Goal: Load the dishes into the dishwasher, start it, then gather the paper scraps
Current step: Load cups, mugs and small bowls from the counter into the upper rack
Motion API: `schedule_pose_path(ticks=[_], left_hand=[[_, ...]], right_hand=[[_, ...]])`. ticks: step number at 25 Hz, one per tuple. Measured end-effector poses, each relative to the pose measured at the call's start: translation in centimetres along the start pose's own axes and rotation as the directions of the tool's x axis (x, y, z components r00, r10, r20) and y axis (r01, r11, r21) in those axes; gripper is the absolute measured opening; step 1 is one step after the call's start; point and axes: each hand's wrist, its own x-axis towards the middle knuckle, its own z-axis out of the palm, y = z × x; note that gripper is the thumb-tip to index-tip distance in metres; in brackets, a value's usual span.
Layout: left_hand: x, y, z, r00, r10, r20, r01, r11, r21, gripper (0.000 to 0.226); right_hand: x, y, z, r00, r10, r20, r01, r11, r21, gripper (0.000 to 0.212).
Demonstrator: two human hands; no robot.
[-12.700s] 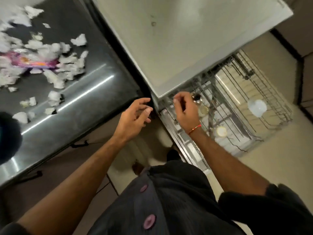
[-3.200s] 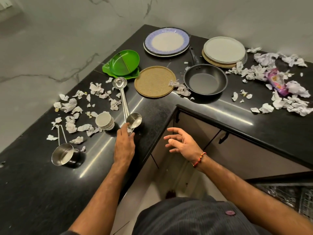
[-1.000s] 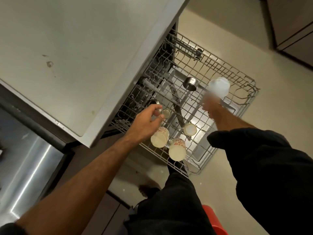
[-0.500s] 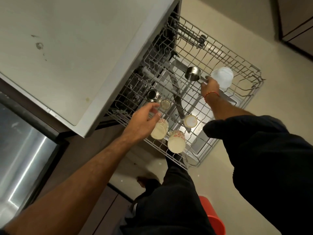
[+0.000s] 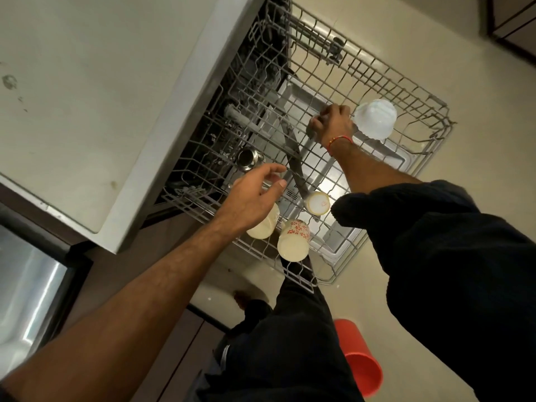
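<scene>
The right hand point(image 5: 333, 126) curls on something small—hidden—beside the upturned white bowl point(image 5: 375, 118) for draining, while the left hand point(image 5: 252, 198) hovers loose-fingered, empty, over the mugs point(image 5: 293, 239) in the rack point(image 5: 406, 82).

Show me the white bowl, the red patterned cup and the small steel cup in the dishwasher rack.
white bowl point(image 5: 375, 118): head view, on its upturned underside.
red patterned cup point(image 5: 295, 233): head view, on its patterned side wall.
small steel cup point(image 5: 248, 159): head view, on its shiny side.

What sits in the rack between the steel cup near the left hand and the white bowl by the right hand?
In the head view, between the steel cup and the white bowl are bare rack wires and the right hand, curled on something mostly hidden.
</scene>
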Motion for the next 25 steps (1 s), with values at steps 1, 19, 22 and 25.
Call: schedule_pose_path(ticks=[1,19,22,25], left_hand=[[0.0,-0.1,0.0,1.000,-0.006,0.002,0.006,1.000,0.001,0.037],[-3.4,-4.0,-1.6,0.989,0.070,-0.133,-0.074,0.997,-0.026,0.030],[-5.3,-5.1,-2.3,0.951,0.162,-0.263,-0.172,0.985,-0.015,0.031],[-8.4,-7.1,-3.2,0.861,0.254,-0.440,-0.278,0.960,0.009,0.032]], right_hand=[[-0.1,-0.1,0.1,1.000,-0.005,0.030,0.005,1.000,-0.007,0.047],[-5.0,-1.6,-0.9,0.988,-0.082,-0.134,0.099,0.988,0.118,0.047],[-9.7,-4.2,-0.9,0.939,-0.254,-0.233,0.294,0.943,0.157,0.034],[-16.5,-8.7,0.4,0.867,-0.418,-0.272,0.484,0.835,0.261,0.016]])
